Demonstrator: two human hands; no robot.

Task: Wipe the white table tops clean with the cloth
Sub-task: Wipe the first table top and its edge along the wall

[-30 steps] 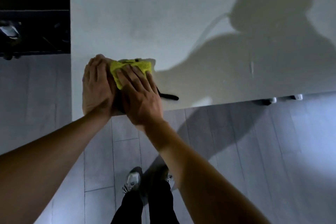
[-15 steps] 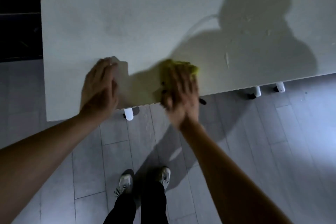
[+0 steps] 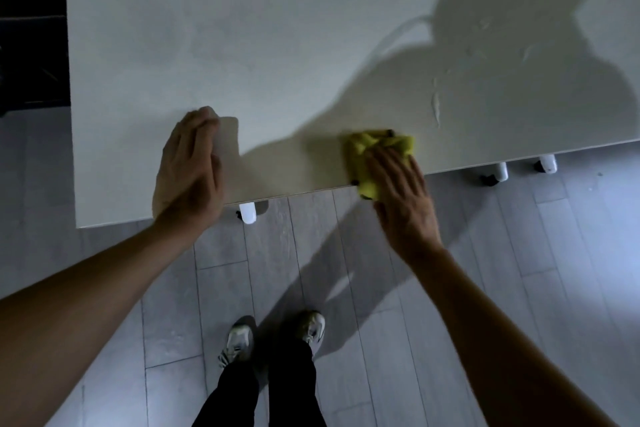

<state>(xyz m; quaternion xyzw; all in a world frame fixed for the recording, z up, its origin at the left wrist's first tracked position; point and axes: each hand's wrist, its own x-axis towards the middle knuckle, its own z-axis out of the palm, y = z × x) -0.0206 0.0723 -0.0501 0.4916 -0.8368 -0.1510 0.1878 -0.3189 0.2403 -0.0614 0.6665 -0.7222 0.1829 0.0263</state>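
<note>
Nearest to us, two pale sneakers and dark trouser legs stand on the grey plank floor, toes pointing toward the tabletop. Both bare forearms reach forward from the lower corners of the frame.

Our left hand lies flat on the white tabletop at its near edge, palm down, fingers straight and close together; it holds nothing. Just beyond the fingertips we see its own shadow on the surface.

Our right hand is well apart from the left, further along the same near edge. Its fingers are spread and press down on a bunched yellow cloth; we see a flat press with the fingers extended over the fabric, not a closed fist. The cloth rests on the tabletop at the very edge, with its lower part overhanging toward the floor. Small dark spots show at its rim; we cannot tell what they are.

Below the near edge, white table feet show: one between the two hands, two more to the right of the cloth.

Farther in, pale streaks mark the tabletop beyond and to the right of the cloth. A broad shadow of the person covers the far right part of the surface. A dark area borders the tabletop on the far left.
</note>
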